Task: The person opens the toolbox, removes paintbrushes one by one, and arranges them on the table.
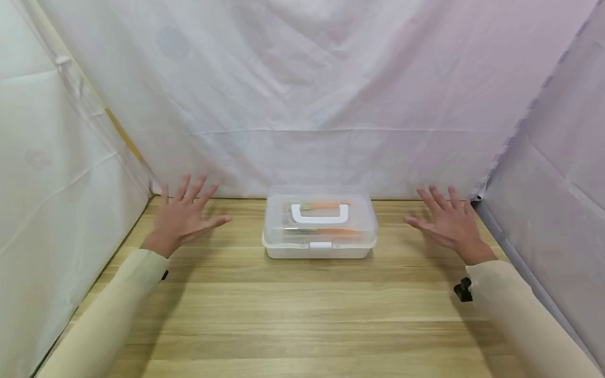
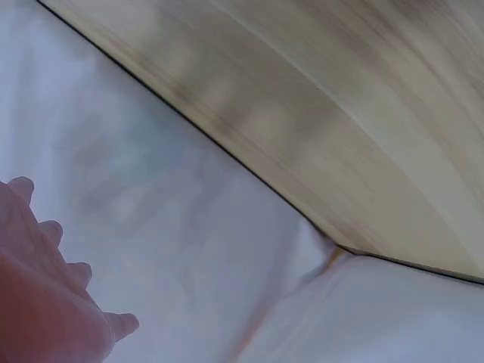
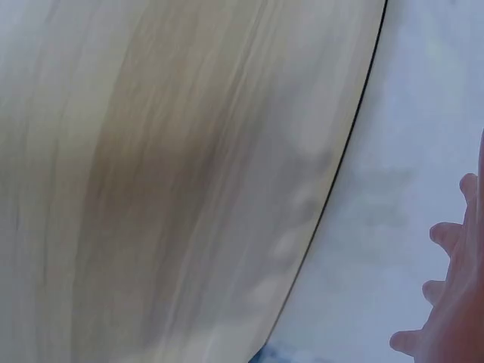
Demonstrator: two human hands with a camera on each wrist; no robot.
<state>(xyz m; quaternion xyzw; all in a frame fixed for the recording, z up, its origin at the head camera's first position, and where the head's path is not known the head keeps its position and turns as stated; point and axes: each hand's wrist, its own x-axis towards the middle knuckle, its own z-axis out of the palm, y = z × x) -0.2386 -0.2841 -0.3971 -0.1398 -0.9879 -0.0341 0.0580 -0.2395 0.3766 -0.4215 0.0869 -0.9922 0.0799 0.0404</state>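
Observation:
A plastic storage box (image 1: 321, 253) with a clear lid and a white carry handle (image 1: 320, 218) stands at the back middle of the table. Its front latch (image 1: 320, 245) is down, and orange and green shapes show blurred through the lid. To the left of the box, my left hand (image 1: 181, 218) is spread with nothing in it; the left wrist view catches the same hand (image 2: 45, 295) at its lower left. On the other side, my right hand (image 1: 449, 223) also holds nothing, its fingers spread apart. The right wrist view shows that hand (image 3: 454, 295) at its right edge.
The wood-grain table (image 1: 302, 315) reaches back to a hanging white cloth (image 1: 307, 105). More cloth closes in the left side (image 1: 61, 173) and the right side (image 1: 557, 157). A small black device (image 1: 464, 290) sits at the right wrist.

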